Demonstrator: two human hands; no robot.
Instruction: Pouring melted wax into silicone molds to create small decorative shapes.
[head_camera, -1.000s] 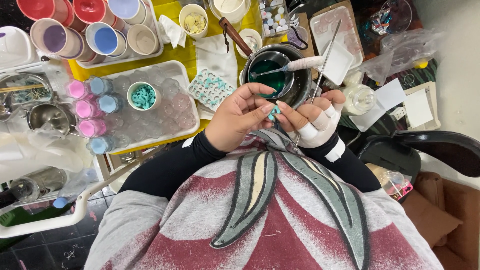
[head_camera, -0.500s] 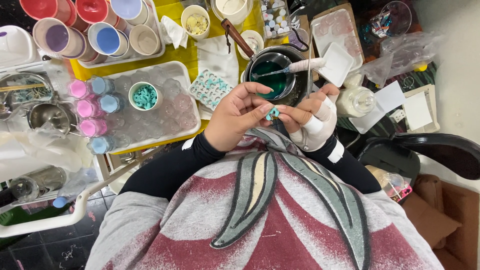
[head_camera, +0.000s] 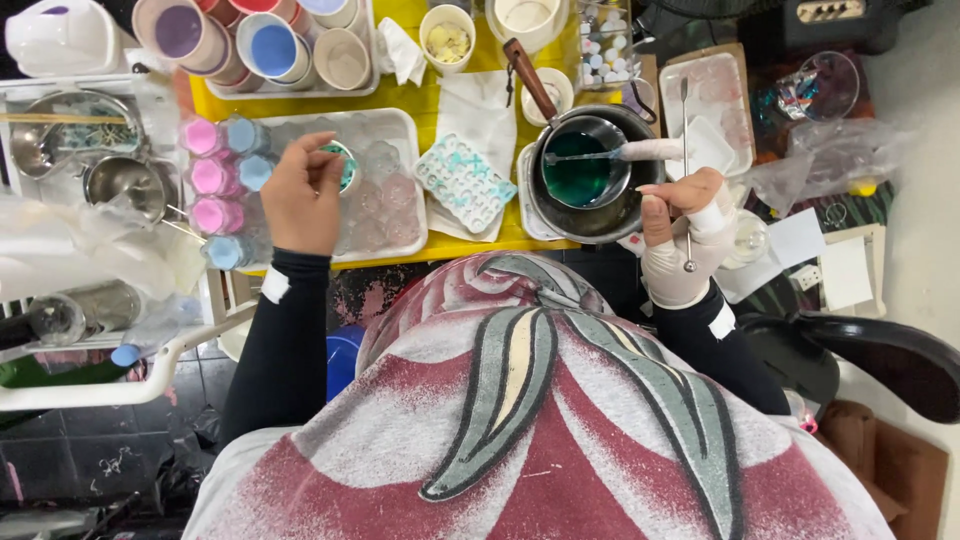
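While the left hand (head_camera: 303, 195) reached out over the small white cup (head_camera: 342, 166) of teal pieces on the clear tray (head_camera: 404, 125), its fingers curled at the cup's rim, whether they pinched anything could not be told. The bandaged right hand (head_camera: 680, 235), well apart to the right, was closed round a thin metal rod (head_camera: 685, 150) held upright, just beside the steel pot (head_camera: 585, 175) of teal liquid.

clear plastic bags (head_camera: 830, 150) at right, white paper cards (head_camera: 845, 272)
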